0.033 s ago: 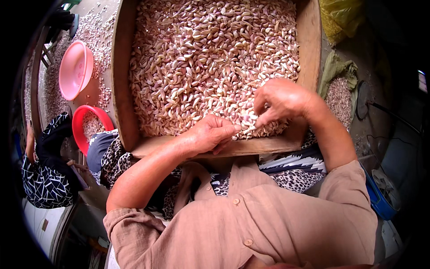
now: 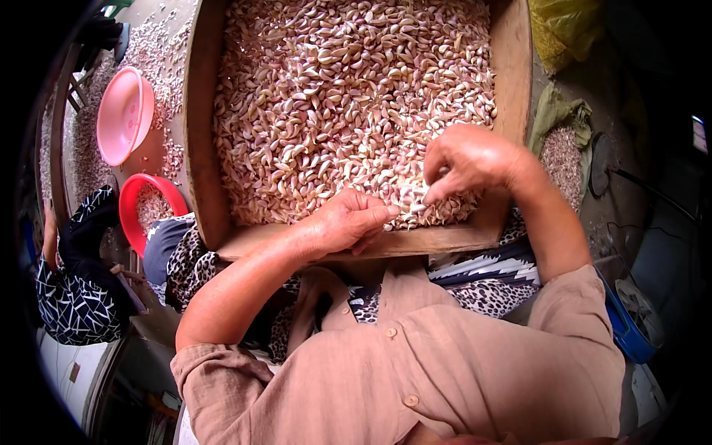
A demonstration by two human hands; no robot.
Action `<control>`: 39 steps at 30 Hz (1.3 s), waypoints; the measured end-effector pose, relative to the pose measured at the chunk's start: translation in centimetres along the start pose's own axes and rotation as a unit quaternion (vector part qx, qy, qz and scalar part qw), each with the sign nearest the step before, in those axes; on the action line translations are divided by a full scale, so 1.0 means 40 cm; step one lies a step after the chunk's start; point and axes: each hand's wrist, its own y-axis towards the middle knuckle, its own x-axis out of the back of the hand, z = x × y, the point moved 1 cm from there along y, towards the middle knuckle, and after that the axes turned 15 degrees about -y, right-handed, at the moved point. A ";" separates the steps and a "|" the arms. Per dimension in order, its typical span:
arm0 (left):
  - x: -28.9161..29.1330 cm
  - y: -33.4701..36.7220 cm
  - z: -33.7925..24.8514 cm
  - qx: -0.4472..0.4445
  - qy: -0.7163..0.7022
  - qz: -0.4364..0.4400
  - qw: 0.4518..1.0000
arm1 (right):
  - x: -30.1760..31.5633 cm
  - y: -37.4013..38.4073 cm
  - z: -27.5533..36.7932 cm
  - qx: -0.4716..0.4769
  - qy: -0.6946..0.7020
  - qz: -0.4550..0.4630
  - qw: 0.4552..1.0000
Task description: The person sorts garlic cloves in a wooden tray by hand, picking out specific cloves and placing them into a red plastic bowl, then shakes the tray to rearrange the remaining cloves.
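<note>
Loose garlic cloves (image 2: 348, 96), whitish and pinkish, fill a wooden tray (image 2: 512, 81) in front of me. Over its near edge lies my left hand (image 2: 356, 221), fingers curled and thumb pressed to the index finger. Whatever that pinch holds, if anything, is too small to make out. My right hand (image 2: 467, 165) bends down over the cloves at the near right corner, its fingers curled toward the thumb. Its fingertips are among the cloves, and I cannot tell what they grip. A small patch of paler cloves (image 2: 408, 200) lies between the two hands.
At the left are a pink basin (image 2: 122, 119) and a red basin (image 2: 178, 199) with cloves inside, beside another person's patterned clothing (image 2: 81, 304). On the right stand an open sack (image 2: 561, 159) of small pieces, a yellow bag (image 2: 564, 33) and a blue container (image 2: 623, 322).
My right hand has shifted slightly to the right, away from the left hand. The left hand stays in place at the tray's near edge.
</note>
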 end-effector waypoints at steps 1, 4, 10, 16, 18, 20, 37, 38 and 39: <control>0.001 0.000 0.004 -0.002 -0.003 0.001 1.000 | 0.015 -0.012 -0.004 -0.023 0.064 -0.016 0.998; 0.003 -0.001 0.002 0.008 0.012 0.002 1.000 | 0.036 -0.024 -0.060 -0.075 0.055 -0.036 0.995; -0.002 -0.003 -0.005 0.010 0.037 -0.010 0.999 | 0.043 -0.032 -0.142 -0.139 0.012 -0.207 0.968; 0.002 -0.003 -0.005 0.002 0.038 0.000 0.999 | 0.041 -0.007 -0.143 -0.174 -0.051 -0.318 0.931; 0.001 -0.005 -0.006 0.001 0.037 -0.004 0.999 | 0.035 0.024 -0.115 -0.154 -0.084 -0.326 0.929; 0.000 -0.006 -0.009 0.002 0.036 -0.005 0.999 | 0.022 0.051 -0.092 -0.123 -0.096 -0.327 0.932; 0.001 -0.002 -0.002 0.013 0.005 -0.005 1.000 | 0.009 0.060 -0.161 -0.162 -0.117 -0.343 0.918; 0.001 -0.001 0.000 0.014 0.003 -0.005 1.000 | 0.005 0.061 -0.167 -0.153 -0.109 -0.337 0.923; 0.001 -0.001 -0.001 0.016 0.007 -0.007 1.000 | 0.001 0.061 -0.168 -0.152 -0.113 -0.335 0.923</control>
